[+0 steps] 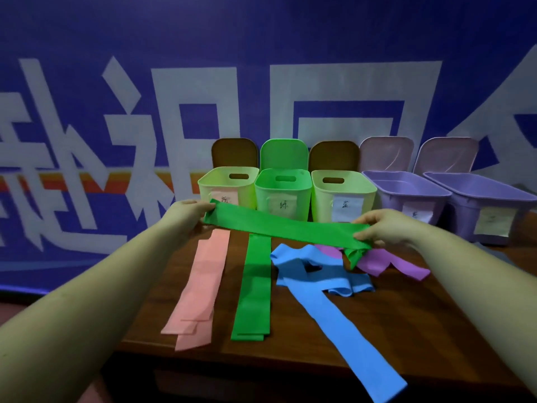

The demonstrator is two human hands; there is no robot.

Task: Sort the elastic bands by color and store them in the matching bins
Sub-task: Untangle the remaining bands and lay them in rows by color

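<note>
A green elastic band (279, 225) is stretched level above the table between both hands. My left hand (186, 218) pinches its left end and my right hand (383, 226) grips it near the right end, where a short tail hangs down. On the table lie a flat pink band (200, 286), a flat green band (255, 289), a crumpled blue band (325, 289) and a purple band (389, 261). Behind stand a green bin (283, 193), two pale yellow-green bins (226, 184) (343, 196) and two purple bins (406, 196) (482, 205).
The brown wooden table (290, 350) ends close to me and at the left, beside the pink band. Each bin has a paper label on its front and an opened lid leaning on the blue wall (261, 53) with large white characters.
</note>
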